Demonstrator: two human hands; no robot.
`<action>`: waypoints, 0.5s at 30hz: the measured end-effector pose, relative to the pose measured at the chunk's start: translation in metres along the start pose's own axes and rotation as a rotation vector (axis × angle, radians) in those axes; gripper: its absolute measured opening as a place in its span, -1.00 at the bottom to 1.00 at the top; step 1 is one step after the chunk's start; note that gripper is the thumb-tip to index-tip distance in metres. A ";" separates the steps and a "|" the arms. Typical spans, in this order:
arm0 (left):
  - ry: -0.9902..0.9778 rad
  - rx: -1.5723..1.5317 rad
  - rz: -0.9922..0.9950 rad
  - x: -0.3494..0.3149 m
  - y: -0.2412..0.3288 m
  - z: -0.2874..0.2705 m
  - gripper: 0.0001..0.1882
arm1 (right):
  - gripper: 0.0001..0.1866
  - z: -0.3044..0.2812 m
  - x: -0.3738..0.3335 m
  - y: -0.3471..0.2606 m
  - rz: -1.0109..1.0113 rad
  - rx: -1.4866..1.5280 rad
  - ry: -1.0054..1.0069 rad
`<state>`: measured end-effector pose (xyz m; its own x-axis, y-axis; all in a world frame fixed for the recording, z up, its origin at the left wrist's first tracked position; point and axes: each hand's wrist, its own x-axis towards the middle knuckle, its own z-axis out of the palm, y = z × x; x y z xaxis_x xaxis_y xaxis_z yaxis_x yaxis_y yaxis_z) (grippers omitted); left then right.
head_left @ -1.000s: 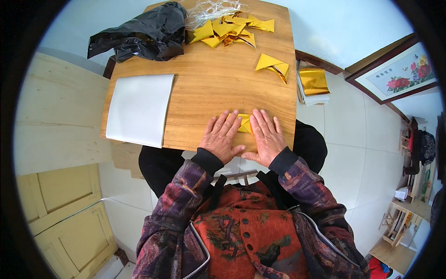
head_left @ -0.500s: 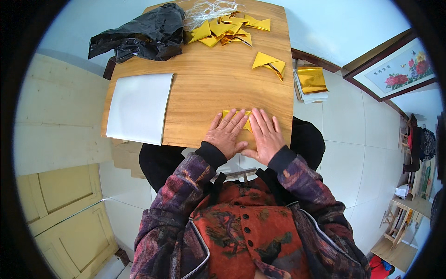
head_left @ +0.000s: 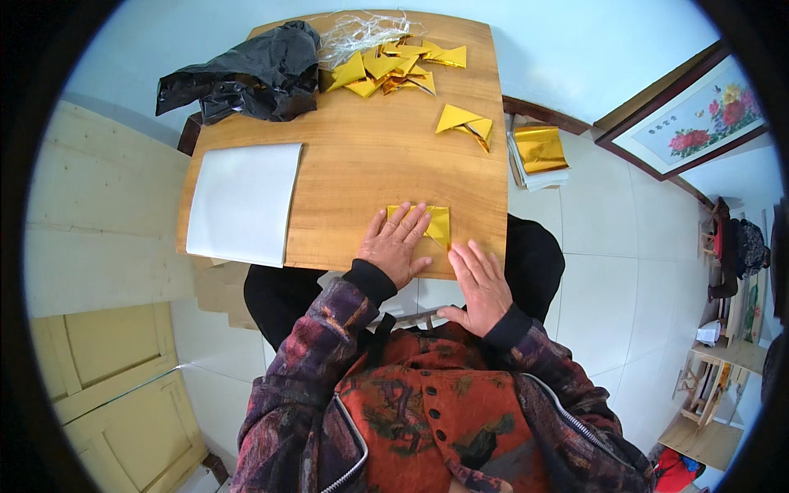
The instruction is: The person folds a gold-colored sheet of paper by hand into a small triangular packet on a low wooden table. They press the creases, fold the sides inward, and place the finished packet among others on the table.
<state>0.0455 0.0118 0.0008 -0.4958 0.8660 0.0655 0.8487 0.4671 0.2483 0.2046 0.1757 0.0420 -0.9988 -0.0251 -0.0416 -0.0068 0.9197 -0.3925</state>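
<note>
We count two hands, both our own, at the near edge of one wooden table [head_left: 362, 156]. Our left hand [head_left: 394, 246] lies flat, its fingers straight and slightly spread, the thumb pointing out to the right; it covers part of one folded gold paper [head_left: 441, 220] and grips nothing. That paper rests on the table near its front edge, right of centre. Our right hand [head_left: 481, 287] reaches over the table's front edge with four fingers stretched out close together and the thumb well apart; it too has hold of nothing. Its fingertips are just beside the paper's near right corner, and we cannot tell whether they touch it.

Toward the table's right side lies one separate gold piece [head_left: 460, 119], folded to points. At the table's far side we see one heap of gold pieces [head_left: 382, 64], overlapping too much for us to count, with one tangle of clear strands [head_left: 362, 37] behind it. One black plastic bag [head_left: 271, 74] sits at the table's far left, and one white paper stack [head_left: 245, 201] at its near left.

Right of the table stands one framed flower picture [head_left: 686, 123], bearing one short line of written characters, and nearer the table is one gold sheet [head_left: 540, 149] on top of pale sheets [head_left: 542, 178].
</note>
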 end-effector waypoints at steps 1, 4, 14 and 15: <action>0.008 -0.006 0.001 0.000 0.000 0.001 -0.18 | 0.05 0.001 0.009 0.003 -0.041 -0.024 0.073; -0.002 -0.012 -0.001 0.000 -0.001 0.002 -0.18 | 0.01 0.013 0.047 0.009 -0.035 -0.040 0.086; 0.021 0.006 0.012 -0.001 -0.002 0.005 -0.18 | -0.01 0.025 0.058 0.016 -0.008 -0.095 0.109; 0.010 0.013 0.007 -0.001 -0.003 0.005 -0.19 | -0.01 0.025 0.057 0.015 0.007 -0.090 0.106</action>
<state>0.0447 0.0107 -0.0050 -0.4913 0.8676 0.0769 0.8546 0.4630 0.2351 0.1487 0.1785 0.0108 -0.9983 0.0185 0.0554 0.0005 0.9512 -0.3086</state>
